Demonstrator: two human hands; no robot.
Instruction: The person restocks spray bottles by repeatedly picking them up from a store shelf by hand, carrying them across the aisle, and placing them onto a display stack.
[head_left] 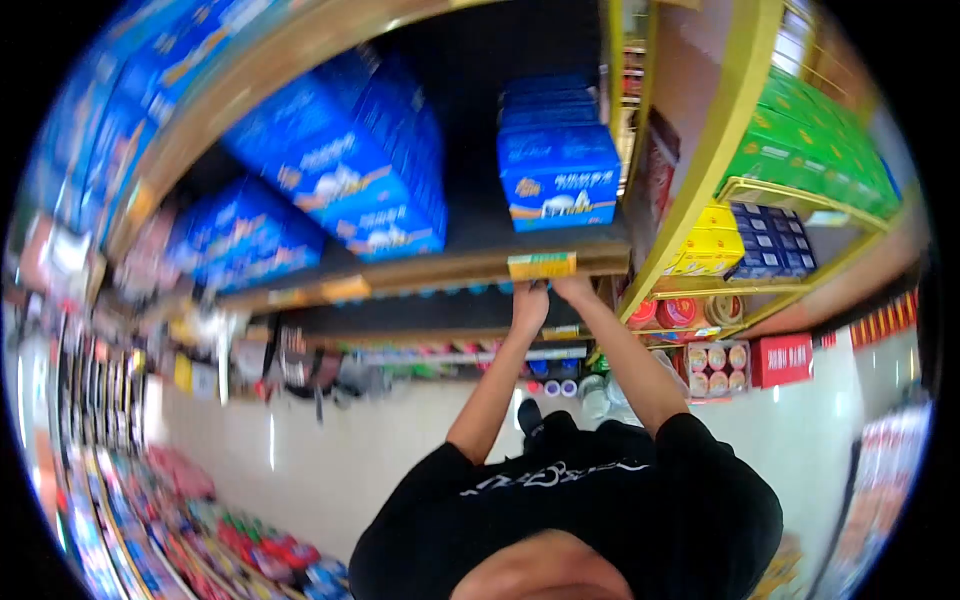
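Note:
Close together at the front edge of a shelf (420,275) are my left hand (530,300) and my right hand (572,288). Both are just below a yellow price label (542,265). The left hand looks closed, with a small dark patch at its fingers that I cannot make out. The right hand's fingertips are hidden at the shelf edge beside the label. On the shelf above, a row of blue boxes (560,180) stands behind the label. A larger stack of blue boxes (365,185) is to the left.
A yellow shelf post (690,190) rises to the right. Beyond it are green boxes (800,150), yellow boxes (706,243) and red-lidded jars (677,312). A red box (783,360) is lower right. Packed shelves (200,520) line the lower left, across the pale floor (330,450).

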